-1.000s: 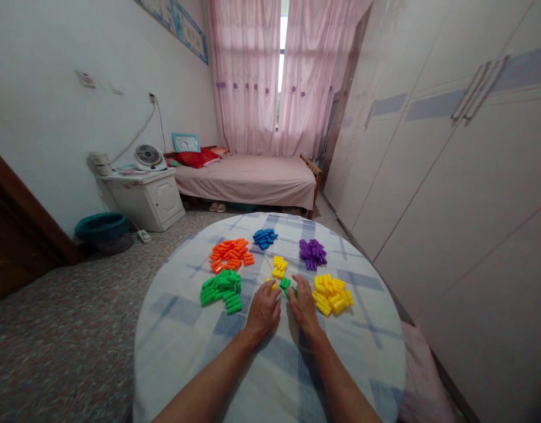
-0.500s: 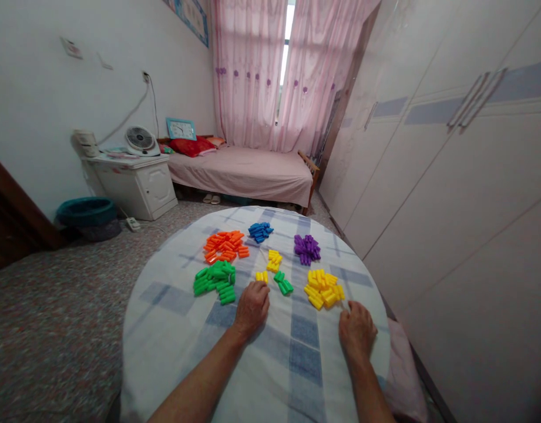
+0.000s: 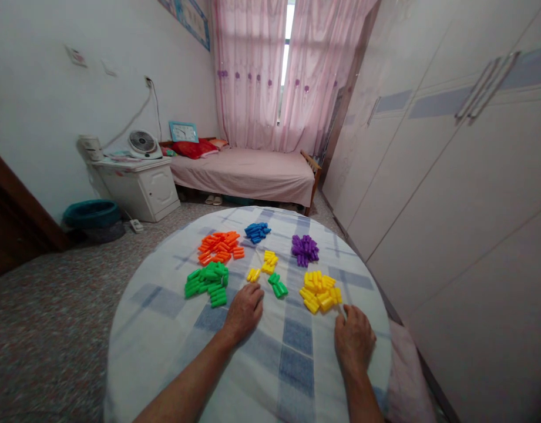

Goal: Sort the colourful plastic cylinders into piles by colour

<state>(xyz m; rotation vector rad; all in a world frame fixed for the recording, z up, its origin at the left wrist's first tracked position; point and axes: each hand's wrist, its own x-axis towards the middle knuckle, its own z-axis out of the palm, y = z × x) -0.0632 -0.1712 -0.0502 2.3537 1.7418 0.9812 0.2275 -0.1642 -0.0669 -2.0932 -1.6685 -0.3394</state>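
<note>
My left hand (image 3: 245,309) rests palm down on the round table, its fingers loosely bent, with nothing visible in it. Just beyond its fingertips lies a small group of yellow plastic pieces (image 3: 253,274). Another yellow cluster (image 3: 269,262) sits behind that, and a few green pieces (image 3: 278,285) are to the right. My right hand (image 3: 355,336) lies palm down near the table's right side, thumb a little apart from the bent fingers. It is nearest to the larger yellow pile (image 3: 319,291), in front of it. Both palms are hidden.
A green pile (image 3: 207,282) and an orange pile (image 3: 220,247) lie at the left, blue (image 3: 256,231) and purple (image 3: 304,250) ones farther back. A checked cloth (image 3: 164,352) covers the table. Beyond stand a bed (image 3: 248,170), a cabinet (image 3: 138,188) and a wardrobe (image 3: 464,205).
The view has shifted slightly. The small yellow group by my left hand now lies at more of a slant, and the fingertips sit just short of it. My right hand stays in nearly the same place.
</note>
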